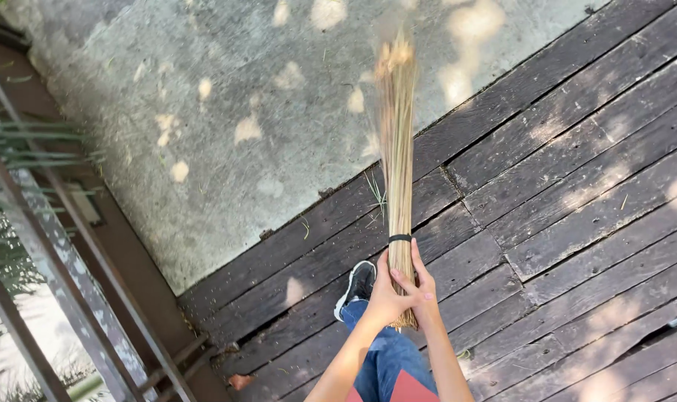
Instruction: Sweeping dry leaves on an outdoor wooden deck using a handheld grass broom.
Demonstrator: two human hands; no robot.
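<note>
A weathered wooden deck meets one concrete slab, with a metal railing along the left. One stick broom runs its long axis straight ahead from the person, bristle tips blurred over the slab. Both hands wrap its bound end just below one black band: left hand and right hand side by side, equally near. One black sneaker shows below
</note>
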